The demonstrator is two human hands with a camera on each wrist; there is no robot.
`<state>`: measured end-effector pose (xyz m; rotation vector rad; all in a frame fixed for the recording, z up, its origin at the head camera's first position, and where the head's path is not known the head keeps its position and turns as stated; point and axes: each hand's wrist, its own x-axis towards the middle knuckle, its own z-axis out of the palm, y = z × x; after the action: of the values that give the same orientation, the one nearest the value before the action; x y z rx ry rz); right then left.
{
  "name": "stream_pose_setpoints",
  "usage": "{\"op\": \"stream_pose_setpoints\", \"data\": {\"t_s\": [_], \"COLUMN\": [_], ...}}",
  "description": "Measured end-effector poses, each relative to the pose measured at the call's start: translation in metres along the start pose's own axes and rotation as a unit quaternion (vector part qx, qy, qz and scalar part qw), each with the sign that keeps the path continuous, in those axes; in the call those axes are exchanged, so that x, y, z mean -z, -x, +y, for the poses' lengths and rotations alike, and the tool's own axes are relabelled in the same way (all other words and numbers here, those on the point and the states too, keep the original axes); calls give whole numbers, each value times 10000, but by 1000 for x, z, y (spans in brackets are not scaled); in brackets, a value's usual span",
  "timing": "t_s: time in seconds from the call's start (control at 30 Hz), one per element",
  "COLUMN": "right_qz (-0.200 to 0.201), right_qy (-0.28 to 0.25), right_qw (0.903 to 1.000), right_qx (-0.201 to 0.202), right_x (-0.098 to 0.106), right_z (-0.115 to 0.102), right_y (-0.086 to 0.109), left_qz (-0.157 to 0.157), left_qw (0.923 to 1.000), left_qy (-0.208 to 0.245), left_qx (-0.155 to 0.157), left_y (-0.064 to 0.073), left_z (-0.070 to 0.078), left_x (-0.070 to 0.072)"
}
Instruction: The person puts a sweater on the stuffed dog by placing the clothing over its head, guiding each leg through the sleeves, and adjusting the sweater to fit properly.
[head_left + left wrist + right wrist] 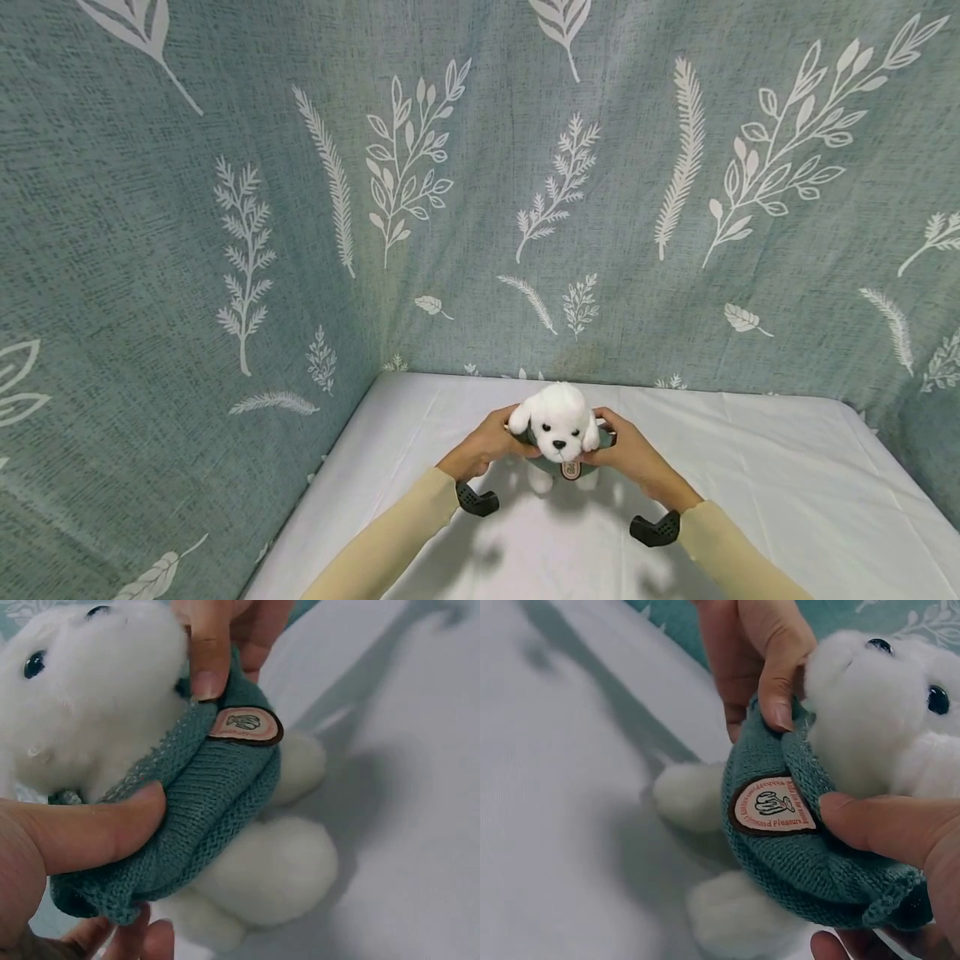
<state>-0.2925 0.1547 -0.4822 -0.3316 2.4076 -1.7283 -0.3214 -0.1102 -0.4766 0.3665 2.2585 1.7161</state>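
A white plush dog [558, 414] with dark eyes faces me, its paws close over the white sheet. Round its neck and body sits a teal knitted sweater [217, 780] with an oval patch [772, 806] on the chest. My left hand [498, 437] grips the sweater at one side, thumb [112, 825] on the knit and fingers curled beneath. At the other side my right hand [630, 450] pinches the sweater's collar, its thumb [877, 825] beside the patch. The dog's back is hidden.
A white sheet [750, 467] covers the table. Grey-green cloth [480, 208] printed with white leaves hangs behind it and along the left. Black straps with pads [656, 529] sit at both wrists.
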Motion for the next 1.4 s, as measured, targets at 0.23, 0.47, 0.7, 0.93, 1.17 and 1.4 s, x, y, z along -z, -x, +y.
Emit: {"op": "stream_pose_setpoints", "data": {"t_s": [0.23, 0.47, 0.7, 0.93, 1.17, 1.4], "right_qz": [168, 749, 745, 678, 673, 766], "right_qy": [849, 1949, 1940, 1922, 1780, 1637], "right_qw": [9957, 9751, 9744, 9738, 9752, 9778], "right_qx": [321, 742, 862, 1007, 1135, 1057], "right_x": [-2, -6, -6, -5, -5, -5], "right_z": [1, 4, 3, 3, 2, 0], "right_y": [-3, -4, -2, -3, -2, -2], "left_qz": [460, 602, 251, 220, 307, 142], "left_qw": [9987, 9967, 9939, 9929, 9932, 9955], "left_qy": [-179, -410, -786, -680, -621, -352], "left_qx": [-95, -349, -733, -951, -933, -874], "left_y": [-3, -4, -5, -6, -7, -4], "left_z": [-1, -2, -4, -8, -10, -4], "left_x": [1, -1, -1, -4, -6, -6]}}
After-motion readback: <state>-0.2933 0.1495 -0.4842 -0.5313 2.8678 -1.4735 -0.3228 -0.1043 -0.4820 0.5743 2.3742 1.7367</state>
